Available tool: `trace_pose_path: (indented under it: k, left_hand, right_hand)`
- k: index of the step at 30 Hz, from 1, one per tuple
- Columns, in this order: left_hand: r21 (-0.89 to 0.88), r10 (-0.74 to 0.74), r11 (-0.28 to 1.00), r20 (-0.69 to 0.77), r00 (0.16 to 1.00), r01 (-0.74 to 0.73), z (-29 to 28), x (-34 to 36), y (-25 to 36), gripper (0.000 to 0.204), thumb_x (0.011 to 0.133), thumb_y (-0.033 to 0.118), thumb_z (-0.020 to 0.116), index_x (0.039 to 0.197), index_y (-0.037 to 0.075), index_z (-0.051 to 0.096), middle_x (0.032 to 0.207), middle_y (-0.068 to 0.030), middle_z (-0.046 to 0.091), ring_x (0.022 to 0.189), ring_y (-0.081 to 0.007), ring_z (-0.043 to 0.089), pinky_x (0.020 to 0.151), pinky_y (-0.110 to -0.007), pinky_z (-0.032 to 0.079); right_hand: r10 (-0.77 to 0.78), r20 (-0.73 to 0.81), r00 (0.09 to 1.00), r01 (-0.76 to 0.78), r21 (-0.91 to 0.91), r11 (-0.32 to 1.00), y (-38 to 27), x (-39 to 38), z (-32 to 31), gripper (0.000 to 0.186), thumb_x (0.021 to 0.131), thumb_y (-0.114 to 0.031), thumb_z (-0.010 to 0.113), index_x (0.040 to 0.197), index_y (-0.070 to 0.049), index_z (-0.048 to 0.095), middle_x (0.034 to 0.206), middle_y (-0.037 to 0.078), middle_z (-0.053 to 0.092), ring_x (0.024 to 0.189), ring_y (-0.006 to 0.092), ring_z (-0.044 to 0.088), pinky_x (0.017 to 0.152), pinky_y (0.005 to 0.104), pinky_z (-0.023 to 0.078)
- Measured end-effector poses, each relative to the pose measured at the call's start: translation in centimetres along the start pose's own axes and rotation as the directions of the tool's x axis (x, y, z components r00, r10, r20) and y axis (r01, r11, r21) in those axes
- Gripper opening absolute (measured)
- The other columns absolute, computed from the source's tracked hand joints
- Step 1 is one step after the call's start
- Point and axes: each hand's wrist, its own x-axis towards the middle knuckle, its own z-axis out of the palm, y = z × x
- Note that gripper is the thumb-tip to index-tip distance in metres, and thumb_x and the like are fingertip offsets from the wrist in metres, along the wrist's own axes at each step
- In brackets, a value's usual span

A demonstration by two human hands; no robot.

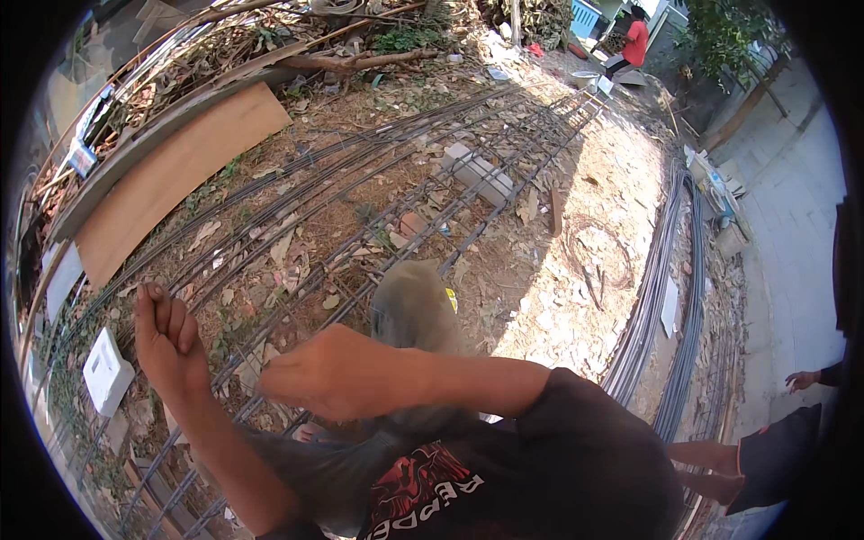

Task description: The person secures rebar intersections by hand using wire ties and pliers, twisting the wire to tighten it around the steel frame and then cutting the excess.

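The left hand (171,342) is raised at the left, its fingers curled in toward the palm; I cannot tell whether anything thin is pinched in them. The right hand (315,373) is beside it, nearer the middle, bent at the wrist with its fingers drawn in; they are blurred and partly hidden, so I cannot tell whether it grips anything. Both hands are above a lattice of steel bars (474,237), which runs from the near left to the far right over ground littered with dry leaves. The person's bent knee (414,310) is among the bars. Farther along, a pale block (477,174) sits at the lattice. More loose rods lie to its left, near a plywood board (184,184). A white box (109,372) lies left of the left hand. To the right are a loose wire coil (569,243) and long bundled rods (648,297). Another person's sleeve (778,459) shows at the near right, and a person in a red top (635,43) is at the far end.
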Motion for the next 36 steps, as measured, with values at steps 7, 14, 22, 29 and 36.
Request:
trace_pose_path:
  k: [7,14,22,29,36]
  left_hand:
    - [0.052,0.003,0.999,0.019,1.0,-0.004,2.2,-0.5,-1.5,0.025,0.105,0.023,0.052,0.093,0.002,0.057,0.062,0.0067,0.028,0.051,-0.0021,0.023,0.041,-0.021,0.02]
    - [-0.146,-0.1,0.984,0.007,0.995,0.1,2.3,-0.5,-2.0,0.023,0.104,0.023,0.054,0.099,0.001,0.06,0.063,0.0067,0.029,0.05,-0.0016,0.022,0.039,-0.021,0.019]
    - [-0.123,-0.242,0.961,0.069,0.968,0.249,1.2,-0.2,-4.7,0.024,0.105,0.024,0.05,0.108,0.001,0.058,0.065,0.0055,0.034,0.052,-0.0032,0.029,0.043,-0.021,0.026]
    - [0.161,-0.126,0.978,-0.063,0.99,0.134,0.8,-0.2,-5.7,0.024,0.104,0.026,0.053,0.112,0.004,0.059,0.067,0.0029,0.044,0.055,-0.0079,0.043,0.051,-0.026,0.042]
    - [0.121,-0.202,0.972,0.004,0.979,0.2,1.5,-0.9,-6.8,0.025,0.104,0.028,0.053,0.105,0.005,0.062,0.069,0.0012,0.05,0.061,-0.0078,0.051,0.056,-0.027,0.049]
  right_hand:
    - [-0.02,0.48,0.877,0.156,-0.247,0.956,3.3,-1.0,2.7,0.01,0.088,-0.016,0.058,0.089,-0.006,0.056,0.071,0.012,0.063,0.068,0.0341,0.066,0.057,0.0449,0.05]
    - [-0.102,0.053,0.993,0.103,-0.02,0.994,0.9,-1.3,1.3,0.012,0.092,-0.017,0.057,0.091,-0.005,0.057,0.071,0.013,0.062,0.066,0.0363,0.064,0.056,0.0461,0.049]
    - [-0.215,-0.299,0.93,0.236,0.036,0.971,1.4,0.9,-0.8,0.012,0.096,-0.014,0.053,0.097,-0.002,0.056,0.064,0.016,0.061,0.063,0.0333,0.062,0.057,0.0434,0.049]
    - [0.183,0.18,0.967,-0.204,0.108,0.973,3.7,-5.2,4.4,0.018,0.097,-0.009,0.049,0.11,-0.002,0.059,0.064,0.012,0.061,0.059,0.0276,0.063,0.06,0.0397,0.05]
    - [0.106,-0.41,0.906,0.018,0.286,0.958,0.9,-1.6,-0.9,0.017,0.1,-0.01,0.048,0.111,-0.001,0.057,0.068,0.012,0.061,0.063,0.0215,0.063,0.062,0.0359,0.049]
